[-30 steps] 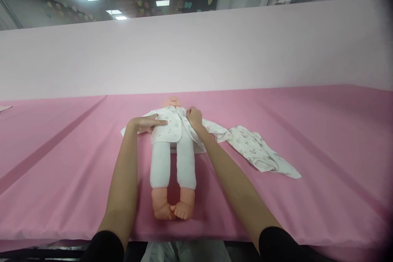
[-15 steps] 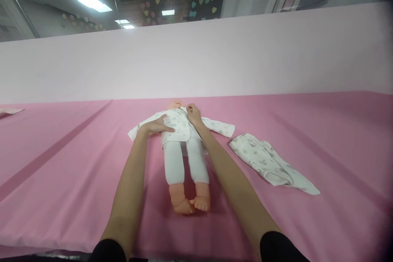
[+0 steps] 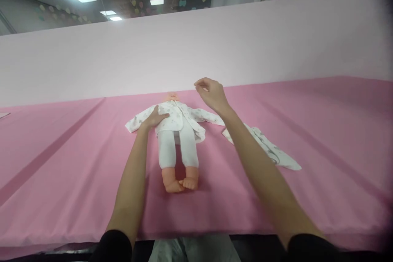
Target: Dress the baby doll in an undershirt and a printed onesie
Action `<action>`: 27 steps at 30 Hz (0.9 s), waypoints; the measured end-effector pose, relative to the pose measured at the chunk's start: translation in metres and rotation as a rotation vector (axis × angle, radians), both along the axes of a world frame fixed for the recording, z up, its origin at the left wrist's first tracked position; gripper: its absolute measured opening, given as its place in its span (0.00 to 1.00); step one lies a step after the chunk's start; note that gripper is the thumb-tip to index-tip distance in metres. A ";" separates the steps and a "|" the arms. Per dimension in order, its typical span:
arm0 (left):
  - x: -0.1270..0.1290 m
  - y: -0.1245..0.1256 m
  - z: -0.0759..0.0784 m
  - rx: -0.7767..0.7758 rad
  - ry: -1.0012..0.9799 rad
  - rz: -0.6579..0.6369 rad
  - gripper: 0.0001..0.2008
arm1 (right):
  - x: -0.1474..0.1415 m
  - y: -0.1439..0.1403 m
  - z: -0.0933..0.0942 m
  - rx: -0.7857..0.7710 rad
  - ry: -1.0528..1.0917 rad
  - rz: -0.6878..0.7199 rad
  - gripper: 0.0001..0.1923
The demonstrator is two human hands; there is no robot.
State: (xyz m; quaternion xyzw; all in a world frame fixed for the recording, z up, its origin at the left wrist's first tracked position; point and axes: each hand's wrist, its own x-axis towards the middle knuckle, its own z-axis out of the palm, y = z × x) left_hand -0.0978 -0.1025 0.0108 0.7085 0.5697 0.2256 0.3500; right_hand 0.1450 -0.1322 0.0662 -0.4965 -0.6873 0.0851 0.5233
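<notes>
A baby doll (image 3: 175, 180) lies on its back with its feet towards me, its head partly visible at the far end. It wears white leggings and a white printed jacket (image 3: 175, 116), whose sleeves spread out to both sides. My left hand (image 3: 155, 118) rests on the jacket's left front, thumb and fingers apart. Above and to the right of the doll's shoulder, my right hand (image 3: 212, 93) is raised in the air, touching nothing. Its fingers are loosely bent with a gap to the thumb, and I see nothing in them.
A folded white printed garment (image 3: 276, 153) lies right of the doll, partly behind my right forearm. Pink sheeting (image 3: 76, 172) covers the table. A low white wall (image 3: 123, 61) stands behind it, with a reflective surface above. A pale item's corner (image 3: 3, 115) shows at far left.
My right hand has let go of the jacket near the doll's neck and risen up and right. The jacket's right front now hangs looser. My left hand stays on the jacket.
</notes>
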 end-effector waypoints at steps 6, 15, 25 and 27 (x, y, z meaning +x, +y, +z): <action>0.008 -0.012 0.027 -0.015 0.307 -0.087 0.45 | 0.072 -0.038 -0.059 -0.524 -0.689 -0.300 0.12; 0.020 -0.018 0.031 -0.060 0.502 -0.288 0.56 | 0.158 -0.081 -0.131 -0.759 -0.555 -0.411 0.28; 0.044 -0.079 0.081 0.251 -0.003 -0.457 0.38 | 0.053 -0.083 -0.017 -0.278 0.171 0.277 0.32; 0.047 -0.089 0.089 0.349 -0.227 -0.496 0.31 | 0.022 -0.084 0.005 -0.155 0.218 0.349 0.33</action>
